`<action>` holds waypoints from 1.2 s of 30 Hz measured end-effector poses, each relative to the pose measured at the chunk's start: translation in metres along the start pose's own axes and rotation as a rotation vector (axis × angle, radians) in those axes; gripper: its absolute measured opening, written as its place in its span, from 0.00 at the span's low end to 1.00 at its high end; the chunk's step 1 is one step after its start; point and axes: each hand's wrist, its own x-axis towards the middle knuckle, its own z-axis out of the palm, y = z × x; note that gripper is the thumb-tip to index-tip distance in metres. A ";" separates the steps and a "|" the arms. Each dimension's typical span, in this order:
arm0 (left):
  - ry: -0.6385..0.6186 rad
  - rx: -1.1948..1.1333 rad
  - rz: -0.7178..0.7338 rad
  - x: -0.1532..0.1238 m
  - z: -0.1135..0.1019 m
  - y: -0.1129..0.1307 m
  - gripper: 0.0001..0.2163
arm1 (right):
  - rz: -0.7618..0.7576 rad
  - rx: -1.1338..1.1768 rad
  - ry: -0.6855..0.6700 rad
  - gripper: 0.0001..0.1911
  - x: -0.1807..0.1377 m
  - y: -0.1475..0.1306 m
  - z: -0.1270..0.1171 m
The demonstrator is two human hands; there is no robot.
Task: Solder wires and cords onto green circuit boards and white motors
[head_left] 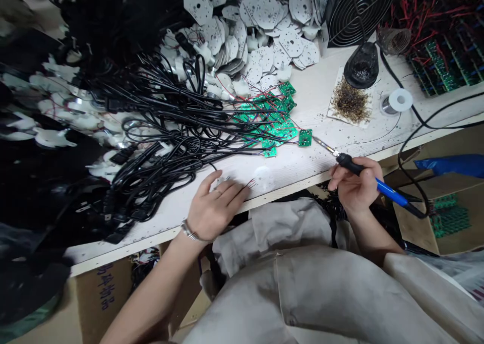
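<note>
My right hand (359,187) is closed around the black grip of a soldering iron (389,191) with a blue handle. Its tip points left, close to the edge of a small green circuit board (305,137) lying at the right end of a heap. Near the bench's front edge, my left hand (214,210) is closed over a small white motor part (222,180), mostly hidden by the fingers. Thin red and dark wires (251,183) stick out by those fingertips. A pale round disc (261,176) lies just right of them.
Black power cords (162,132) run left from the piled green boards (278,119). White plates (264,11) are heaped behind. Right of these are a solder spool (398,102), a pad with brown residue (350,102), a black fan (361,8) and wired boards (446,64).
</note>
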 end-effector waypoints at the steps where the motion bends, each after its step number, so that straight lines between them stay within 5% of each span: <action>1: -0.029 0.013 -0.007 -0.011 -0.005 -0.006 0.11 | -0.033 -0.026 0.009 0.08 0.003 0.000 -0.001; 5: -0.050 0.129 -0.064 -0.041 -0.021 -0.033 0.07 | -0.154 -0.218 -0.001 0.11 0.021 -0.001 -0.001; 8: 0.001 0.184 -0.155 -0.038 -0.026 -0.034 0.04 | -0.301 -0.406 -0.118 0.11 0.047 0.000 -0.001; 13: 0.183 0.135 -0.364 0.009 -0.003 0.016 0.04 | -0.616 -0.764 -0.262 0.10 0.115 0.015 0.010; 17: 0.248 0.034 -0.214 0.040 0.024 0.045 0.06 | -0.644 -0.975 -0.470 0.14 0.171 0.036 0.029; 22: 0.201 -0.045 0.037 0.023 0.024 0.008 0.04 | -0.549 -1.155 -0.689 0.19 0.223 0.061 0.042; 25: 0.117 0.020 0.021 -0.002 0.011 -0.023 0.05 | -0.514 -1.196 -0.717 0.20 0.240 0.068 0.047; 28: 0.073 0.060 -0.041 -0.013 0.000 -0.029 0.04 | -0.515 -1.211 -0.794 0.20 0.248 0.071 0.052; 31: 0.120 0.070 -0.158 -0.001 0.001 -0.003 0.03 | -0.510 -1.211 -0.815 0.19 0.249 0.069 0.054; 36: 0.230 -0.050 -0.390 0.057 0.028 0.056 0.11 | -0.490 -1.117 -0.744 0.18 0.245 0.058 0.041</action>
